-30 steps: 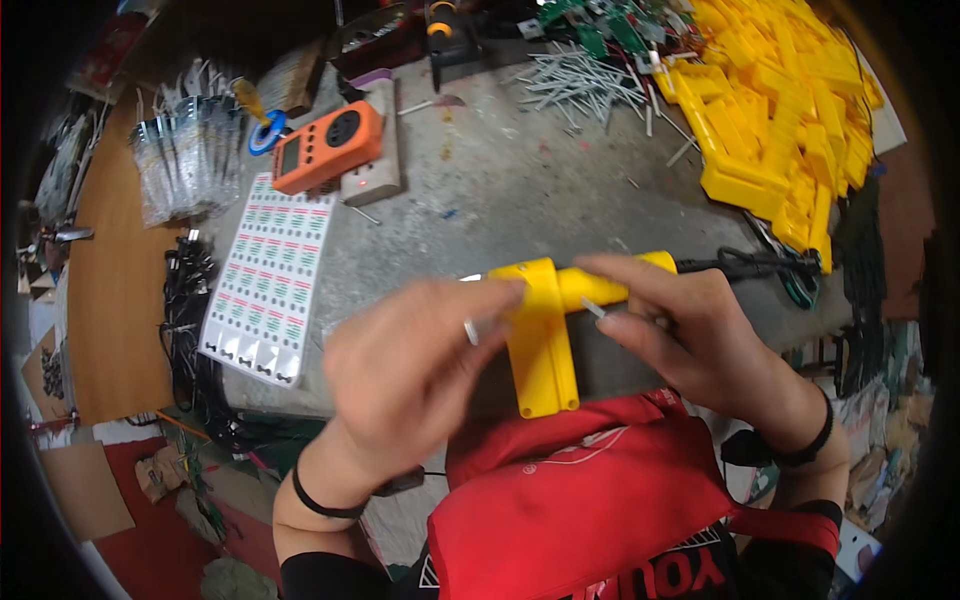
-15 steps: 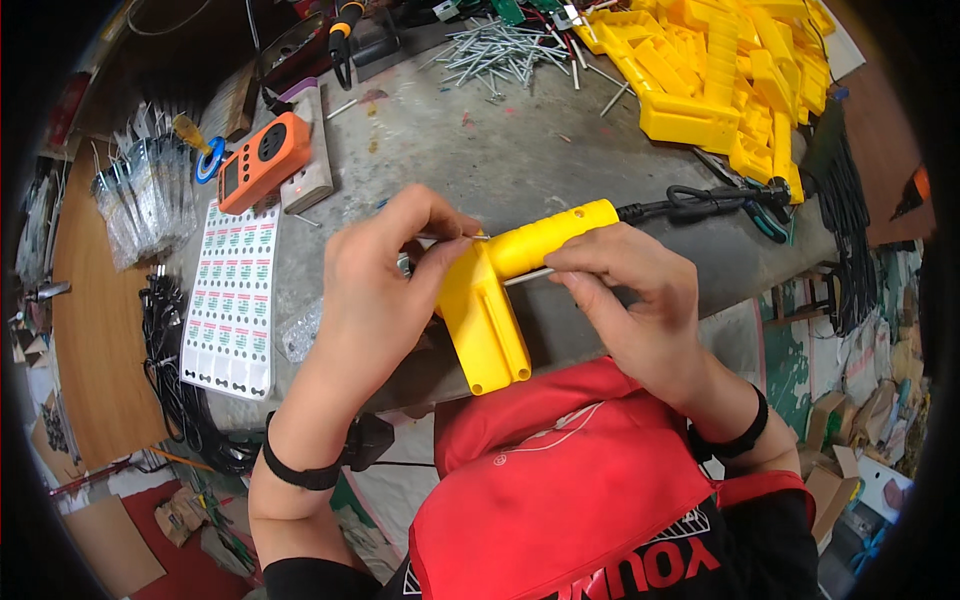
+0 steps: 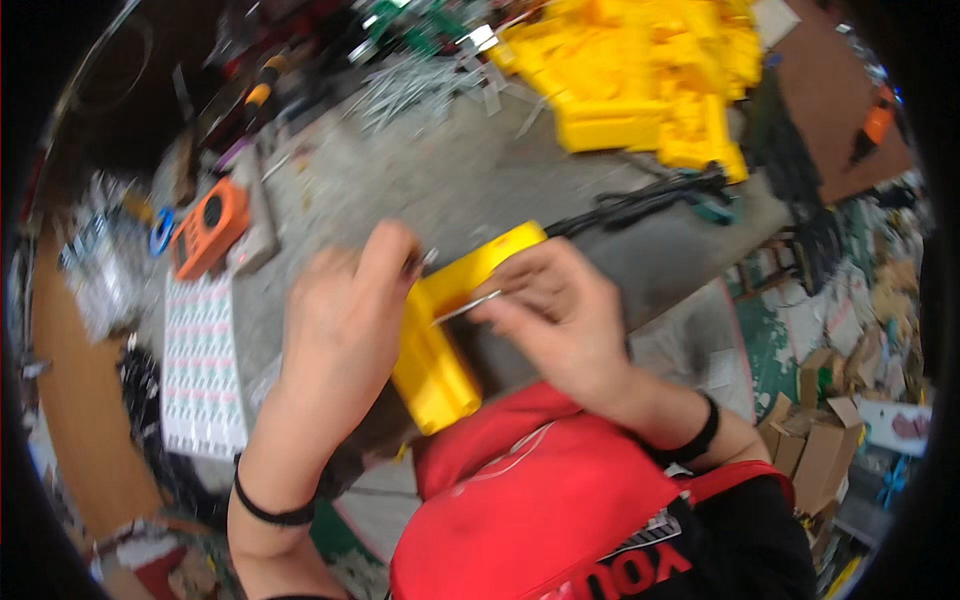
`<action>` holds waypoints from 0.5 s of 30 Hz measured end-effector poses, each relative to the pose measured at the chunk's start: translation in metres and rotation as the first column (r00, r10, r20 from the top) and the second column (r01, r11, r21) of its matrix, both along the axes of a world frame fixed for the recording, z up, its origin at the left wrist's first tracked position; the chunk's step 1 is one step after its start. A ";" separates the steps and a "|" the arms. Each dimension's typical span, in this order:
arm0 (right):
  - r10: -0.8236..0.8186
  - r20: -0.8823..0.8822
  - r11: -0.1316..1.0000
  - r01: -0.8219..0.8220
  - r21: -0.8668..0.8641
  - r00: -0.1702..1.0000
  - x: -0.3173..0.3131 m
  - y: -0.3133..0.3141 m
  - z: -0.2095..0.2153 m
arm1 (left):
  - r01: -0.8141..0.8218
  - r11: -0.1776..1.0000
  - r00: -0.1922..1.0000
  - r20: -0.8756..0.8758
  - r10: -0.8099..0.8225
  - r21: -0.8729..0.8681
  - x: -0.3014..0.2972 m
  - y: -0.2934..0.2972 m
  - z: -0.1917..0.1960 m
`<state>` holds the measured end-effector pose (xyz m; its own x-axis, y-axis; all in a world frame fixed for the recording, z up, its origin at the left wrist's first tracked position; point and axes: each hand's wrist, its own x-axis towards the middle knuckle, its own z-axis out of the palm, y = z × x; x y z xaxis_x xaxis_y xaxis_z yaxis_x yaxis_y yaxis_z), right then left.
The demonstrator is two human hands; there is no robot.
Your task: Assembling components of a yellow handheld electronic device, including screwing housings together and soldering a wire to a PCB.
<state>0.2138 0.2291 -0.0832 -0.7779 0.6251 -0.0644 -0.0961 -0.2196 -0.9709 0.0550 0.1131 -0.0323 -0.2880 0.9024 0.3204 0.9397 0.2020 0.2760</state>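
Note:
A yellow plastic tool housing (image 3: 436, 378), with a handle joined at an angle, lies at the table's front edge, and a black cable (image 3: 640, 205) runs from the handle's far end. My right hand (image 3: 565, 325) pinches a long silver screw (image 3: 468, 306) between thumb and fingers; its tip points at the housing near the handle joint. Beside the housing's upper left is my left hand (image 3: 340, 315), its fingers curled together. A small shiny metal piece (image 3: 429, 257) shows at those fingertips, too blurred to name. The left hand partly hides the housing.
A pile of yellow plastic housings (image 3: 640, 90) lies at the back right, with long silver screws (image 3: 410, 92) left of it. At left are an orange meter (image 3: 210, 228), a sheet of stickers (image 3: 203, 365) and clear plastic bags (image 3: 100, 270). Pliers (image 3: 715, 210) lie by the cable.
The whole view has shifted and blurred, with the table's things further left. My left fingers have come up off the housing joint. The screw in my right hand now tilts more.

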 end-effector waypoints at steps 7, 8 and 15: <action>0.071 0.071 0.987 -0.080 0.141 0.995 -0.007 -0.012 -0.014 | 0.080 0.995 0.997 -0.025 -0.079 0.065 0.010 0.003 -0.022; 0.080 0.082 0.879 -0.109 0.464 0.993 -0.007 -0.014 -0.025 | 0.104 0.994 0.992 -0.079 -0.102 0.024 0.010 0.005 -0.018; -0.011 0.049 0.740 -0.025 0.672 0.999 0.009 0.068 0.015 | 0.140 0.990 0.988 -0.060 -0.140 -0.009 0.002 0.017 -0.021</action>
